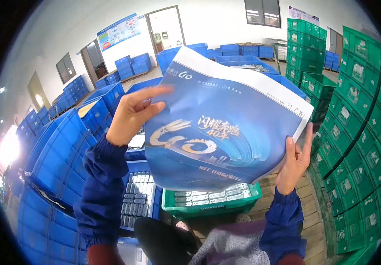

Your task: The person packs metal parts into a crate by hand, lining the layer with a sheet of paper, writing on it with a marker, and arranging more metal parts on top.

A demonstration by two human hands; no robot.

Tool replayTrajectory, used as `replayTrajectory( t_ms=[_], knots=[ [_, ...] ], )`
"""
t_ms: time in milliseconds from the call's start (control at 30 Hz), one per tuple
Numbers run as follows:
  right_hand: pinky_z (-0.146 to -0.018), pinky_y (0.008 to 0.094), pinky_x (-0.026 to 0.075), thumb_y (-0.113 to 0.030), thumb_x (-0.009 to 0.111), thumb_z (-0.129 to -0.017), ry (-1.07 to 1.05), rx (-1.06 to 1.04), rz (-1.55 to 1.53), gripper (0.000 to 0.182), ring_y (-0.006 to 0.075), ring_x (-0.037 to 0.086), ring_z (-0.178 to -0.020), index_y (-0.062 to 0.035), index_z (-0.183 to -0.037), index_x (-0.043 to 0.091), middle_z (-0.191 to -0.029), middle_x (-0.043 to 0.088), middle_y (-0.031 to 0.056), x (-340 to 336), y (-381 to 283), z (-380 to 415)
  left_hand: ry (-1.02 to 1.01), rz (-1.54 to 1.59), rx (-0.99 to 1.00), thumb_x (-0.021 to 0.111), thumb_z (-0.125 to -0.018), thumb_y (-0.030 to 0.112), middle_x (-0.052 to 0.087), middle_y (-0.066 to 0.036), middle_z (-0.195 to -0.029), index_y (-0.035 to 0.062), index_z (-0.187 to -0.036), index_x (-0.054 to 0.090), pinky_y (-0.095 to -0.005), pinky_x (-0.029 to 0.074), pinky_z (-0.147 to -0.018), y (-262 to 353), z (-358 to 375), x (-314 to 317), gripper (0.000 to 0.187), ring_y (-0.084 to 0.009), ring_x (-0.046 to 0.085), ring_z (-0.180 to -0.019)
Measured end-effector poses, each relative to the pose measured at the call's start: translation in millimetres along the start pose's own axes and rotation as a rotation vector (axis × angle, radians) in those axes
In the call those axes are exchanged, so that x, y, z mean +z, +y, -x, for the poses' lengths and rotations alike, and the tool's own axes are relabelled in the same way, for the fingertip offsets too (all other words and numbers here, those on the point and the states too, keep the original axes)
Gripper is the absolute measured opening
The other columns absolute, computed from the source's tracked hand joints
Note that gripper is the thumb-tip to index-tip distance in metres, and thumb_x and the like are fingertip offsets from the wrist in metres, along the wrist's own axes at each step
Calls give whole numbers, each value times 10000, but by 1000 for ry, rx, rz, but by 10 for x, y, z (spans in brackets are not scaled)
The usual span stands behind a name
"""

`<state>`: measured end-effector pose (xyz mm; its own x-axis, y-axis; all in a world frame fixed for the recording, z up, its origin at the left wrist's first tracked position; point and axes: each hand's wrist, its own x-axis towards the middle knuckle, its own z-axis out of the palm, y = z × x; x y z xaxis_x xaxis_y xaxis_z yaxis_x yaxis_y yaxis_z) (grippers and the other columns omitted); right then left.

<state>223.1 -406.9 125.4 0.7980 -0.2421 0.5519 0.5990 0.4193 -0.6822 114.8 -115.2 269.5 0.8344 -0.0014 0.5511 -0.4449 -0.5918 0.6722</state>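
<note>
A blue printed newspaper sheet with white and gold lettering is held up in front of me, its top edge slanting down to the right. My right hand pinches its lower right edge, thumb in front and fingers behind. At the sheet's left side is my left hand, index finger stretched across the edge and slightly blurred, thumb apart from it. Below the sheet, a green crate holds rows of silvery metal parts. Similar parts lie in a blue crate to its left. The sheet hides part of both crates.
Tall stacks of green crates line the right side. Blue crates are stacked on the left, with more blue bins behind the sheet. The floor has wooden slats. A doorway opens in the back wall.
</note>
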Motion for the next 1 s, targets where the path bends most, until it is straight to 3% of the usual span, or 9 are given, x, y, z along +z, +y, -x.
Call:
replayTrajectory(
  t_ms=[33,100,133,200,267,367,500,833,1000],
  knots=[
    [-864,236,397,-14,531,-864,3,-3,1,554,113,541,-924,-28,-1367,298,-1087,576,128,-47,42,-18,-46,-38,-32,571,-836,14,613,-71,-996,18,-1052,626,-216,471,-749,-35,41,-50,223,-70,554,-860],
    [-862,262,414,-27,549,-845,20,-64,131,456,157,553,-949,41,-1276,417,-1022,609,118,-98,64,-24,-28,87,-97,572,-832,11,621,-68,-972,14,-1048,625,-209,468,-742,-65,112,-42,222,-72,561,-839],
    [-904,281,401,-17,583,-817,-78,52,106,412,182,526,-1032,53,-1211,487,-1109,579,117,-137,-15,27,-10,209,-166,572,-828,7,628,-65,-947,11,-1044,624,-202,465,-735,-63,139,-34,222,-74,569,-818],
    [-915,279,392,2,607,-786,-234,61,14,455,183,492,-1085,43,-1221,479,-1198,526,119,-116,-106,61,10,250,-160,570,-821,-5,634,-66,-932,0,-1028,624,-212,471,-756,-27,182,-30,214,-93,586,-814],
    [-877,255,403,20,620,-762,-241,61,48,436,155,491,-1058,33,-1183,507,-1189,517,93,-143,-138,0,20,339,-140,570,-818,-11,635,-71,-947,-1,-1046,613,-225,479,-774,-31,221,-78,232,-108,593,-836],
    [-702,188,383,12,629,-763,-189,70,92,346,59,462,-804,8,-1100,551,-931,528,-7,-132,-292,-80,-3,292,-120,583,-806,-40,623,-92,-997,-14,-1067,595,-238,483,-794,-69,287,-123,262,-122,596,-861],
    [-607,168,343,-22,637,-782,-186,8,249,287,28,425,-701,-17,-1063,578,-838,509,-43,-115,-417,-144,33,173,-103,591,-804,-54,621,-82,-984,-19,-1069,588,-230,483,-785,58,360,-96,268,-109,587,-872],
    [-605,165,339,-28,616,-814,-207,-37,322,157,26,428,-693,-14,-970,608,-767,506,-50,-84,-441,-188,159,-81,-122,630,-792,-31,607,-1,-811,-8,-915,602,-155,421,-628,-87,473,-123,129,-38,548,-741],
    [-611,165,341,-43,611,-822,-181,-46,310,167,27,431,-700,-11,-986,608,-773,503,-47,-59,-395,-197,173,18,-161,633,-796,-9,620,-11,-834,-6,-955,626,-156,413,-651,-58,521,-80,158,-45,550,-768]
  ],
)
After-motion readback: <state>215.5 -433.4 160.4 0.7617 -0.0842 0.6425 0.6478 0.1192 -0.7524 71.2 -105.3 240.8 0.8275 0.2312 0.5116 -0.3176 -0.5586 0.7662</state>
